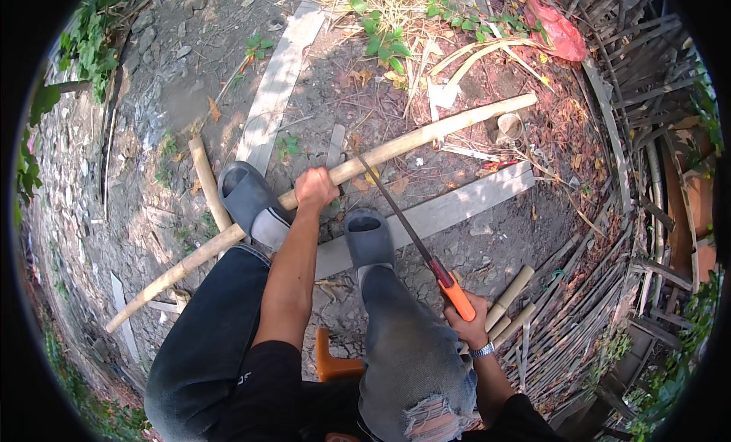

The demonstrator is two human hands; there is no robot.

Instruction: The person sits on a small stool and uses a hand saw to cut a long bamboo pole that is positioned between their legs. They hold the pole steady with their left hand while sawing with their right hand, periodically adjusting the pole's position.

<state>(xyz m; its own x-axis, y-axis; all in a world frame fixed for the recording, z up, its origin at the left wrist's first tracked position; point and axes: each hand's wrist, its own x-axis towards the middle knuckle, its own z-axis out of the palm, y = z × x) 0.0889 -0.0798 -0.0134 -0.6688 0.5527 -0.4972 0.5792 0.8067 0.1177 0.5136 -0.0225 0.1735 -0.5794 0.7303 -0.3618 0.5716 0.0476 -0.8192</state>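
Observation:
A long, pale wooden pole [426, 134] lies slantwise across the ground ahead of me. My left hand [316, 188] is closed around it near its middle, just right of my left foot, whose grey slipper [247, 189] sits against the pole. In my right hand [466, 320] is the orange handle of a handsaw [411, 232]. Its narrow dark blade points up and left, the far end reaching the pole a little right of my left hand. Whether the teeth have cut into the wood cannot be made out.
A second pole [205, 172] passes beneath the long one. Flat boards [464, 202] lie on the dirt. Short cut pole pieces [510, 293] sit beside my right hand, near many thin sticks [586, 320]. An orange stool [333, 358] shows between my legs; a red plastic bag [556, 29] lies far right.

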